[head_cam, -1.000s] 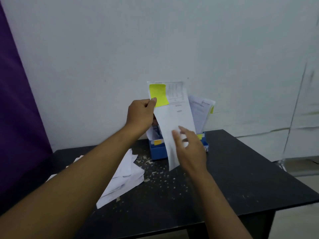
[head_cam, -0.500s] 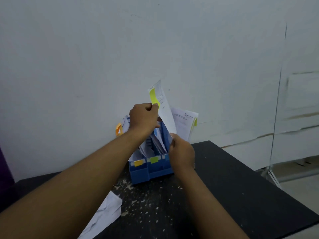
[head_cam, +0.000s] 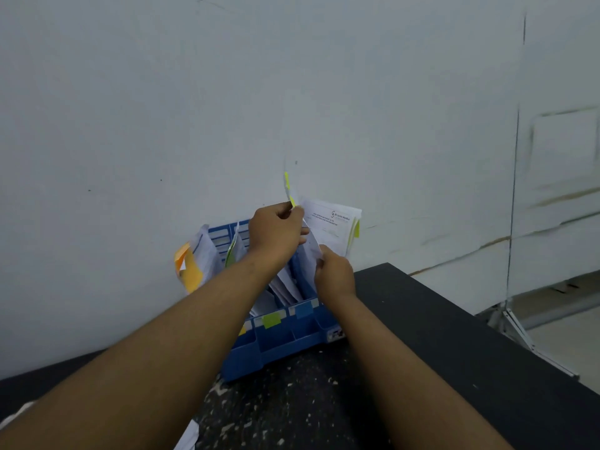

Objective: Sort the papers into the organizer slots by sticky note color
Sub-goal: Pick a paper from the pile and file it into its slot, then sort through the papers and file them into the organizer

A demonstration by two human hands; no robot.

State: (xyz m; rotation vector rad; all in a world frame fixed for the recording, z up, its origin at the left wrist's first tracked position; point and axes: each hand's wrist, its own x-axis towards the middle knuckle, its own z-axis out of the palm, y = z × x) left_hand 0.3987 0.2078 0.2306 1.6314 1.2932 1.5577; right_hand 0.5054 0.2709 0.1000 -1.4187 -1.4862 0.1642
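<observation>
A blue plastic organizer [head_cam: 279, 344] stands on the black table against the white wall, its front slots marked with yellow, green and blue sticky notes. I hold a white paper with a yellow sticky note [head_cam: 290, 189] edge-on above the organizer's right side. My left hand [head_cam: 276, 230] pinches the sheet near its top, just under the note. My right hand [head_cam: 334, 274] grips its lower edge over a right-hand slot. Sorted papers stand in the slots: one with an orange note [head_cam: 190, 267] at the left, one with a green note [head_cam: 231, 254], printed sheets [head_cam: 334, 227] at the right.
The black table [head_cam: 454, 352] is speckled with pale crumbs near the organizer. Corners of loose white papers [head_cam: 190, 436] show at the lower left. The table's right edge drops to the floor, where a metal stand [head_cam: 519, 329] leans by the wall.
Both hands carried the yellow-noted paper from mid-air down to the organizer, turning it edge-on. My right hand closed on its lower edge. The view shifted right, so the loose pile left the frame.
</observation>
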